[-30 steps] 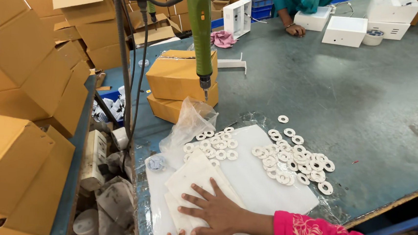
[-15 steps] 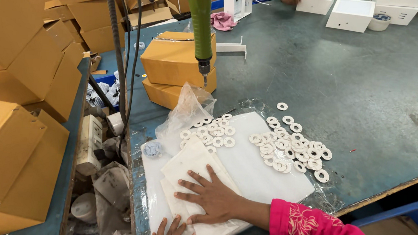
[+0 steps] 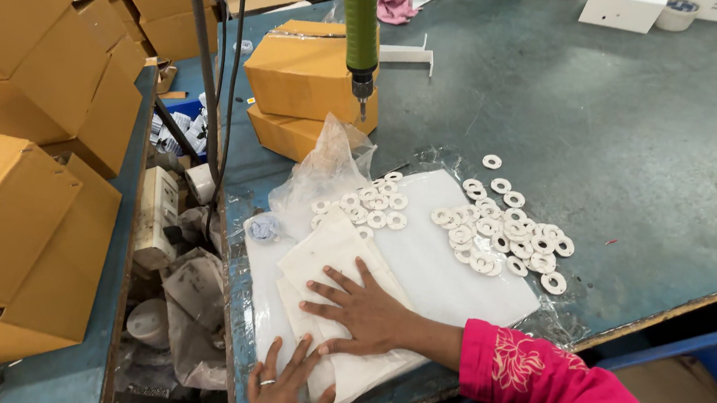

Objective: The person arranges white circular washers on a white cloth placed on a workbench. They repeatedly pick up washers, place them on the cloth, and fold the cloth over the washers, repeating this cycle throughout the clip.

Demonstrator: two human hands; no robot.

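A grey-green workbench [image 3: 600,117] with a scuffed matte top carries a crinkled clear plastic sheet [image 3: 454,275]. On it, the right hand [image 3: 364,307] lies flat, fingers spread, pressing a stack of soft white cloth-like pads [image 3: 321,249]. The left hand [image 3: 287,386], wearing a ring, rests open on the stack's near edge. Flat white ring washers [image 3: 499,232] lie scattered beside it, under a hanging green electric screwdriver [image 3: 359,25]

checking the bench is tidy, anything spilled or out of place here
The white rings lie loose in a scattered heap, several off the white sheet onto the plastic film and one alone on the table. The right hand and left hand press flat on the white pads.
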